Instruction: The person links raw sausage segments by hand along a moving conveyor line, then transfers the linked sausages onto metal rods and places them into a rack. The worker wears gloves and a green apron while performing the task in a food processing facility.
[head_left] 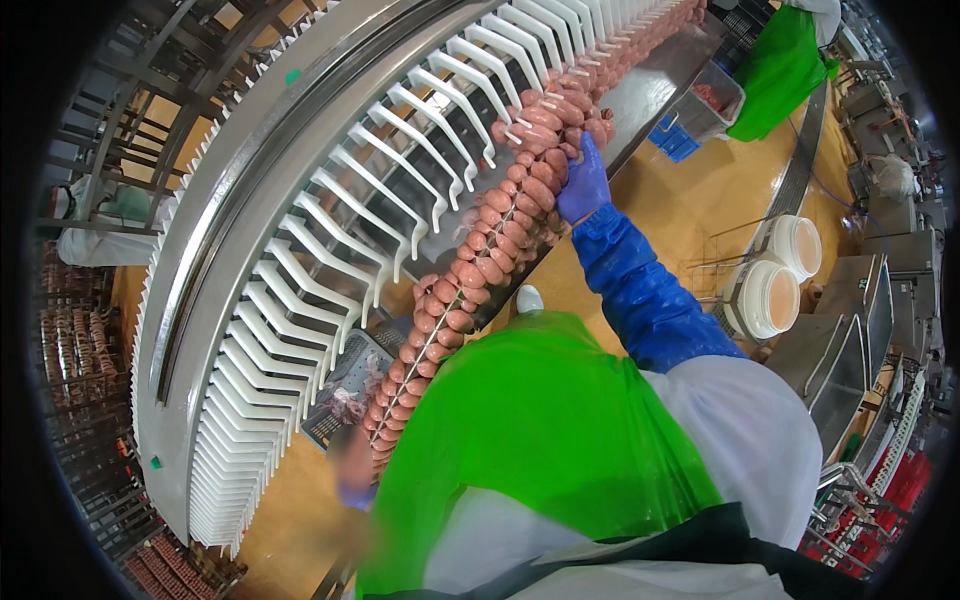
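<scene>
R hand (583, 183), in a blue glove w/ blue plastic sleeve, reaches far up the middle; fingers curl around the upper end of the long string of pink sausage links (480, 262) draped over a thin metal rod (432, 340). The links run diagonally from far right-centre down to near left-centre. L hand (357, 492) sits low at the near end of the same rod, blurred and half hidden by the green plastic apron (540, 440); can't tell how far its fingers are closed or what they grip.

Left of the links: a curved white conveyor w/ rows of white plastic hooks (330, 240), sweeping from near left to far right; more links hang on it at the far end. Small green tag (291, 76) on the conveyor's steel rim, another near its lower left edge. Under the links a grey perforated crate (350, 385) w/ scraps inside. Far right: a clear tub (712, 100) above a blue crate (672, 140), beside another person in green. Right: two white round buckets (780, 275) in a wire stand.

Open yellow floor (700, 200) lies btw the conveyor edge and the buckets; steel machines crowd the right edge, racks of sausages the left.
</scene>
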